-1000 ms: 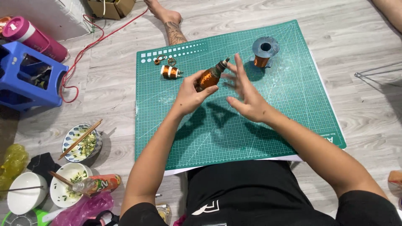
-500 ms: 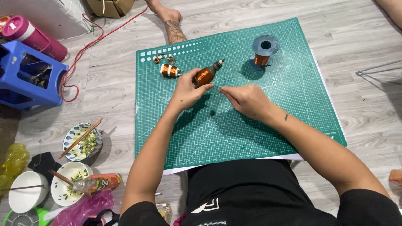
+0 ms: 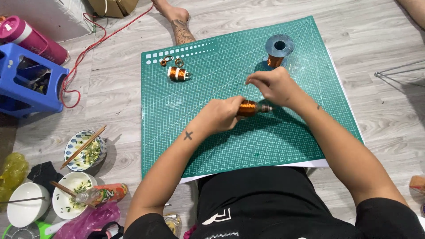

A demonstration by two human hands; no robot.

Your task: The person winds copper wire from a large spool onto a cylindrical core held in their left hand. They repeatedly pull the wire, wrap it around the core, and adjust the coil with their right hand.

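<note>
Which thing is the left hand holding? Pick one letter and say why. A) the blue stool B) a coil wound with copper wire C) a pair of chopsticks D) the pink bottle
B: the left hand is closed on the copper-wound coil above the green cutting mat, with the right hand at the coil's other end.

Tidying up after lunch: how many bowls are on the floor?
3. A patterned bowl with chopsticks left of the green mat, a white bowl with food scraps below it, and a plain white bowl by the left edge. Others may lie out of frame.
</note>
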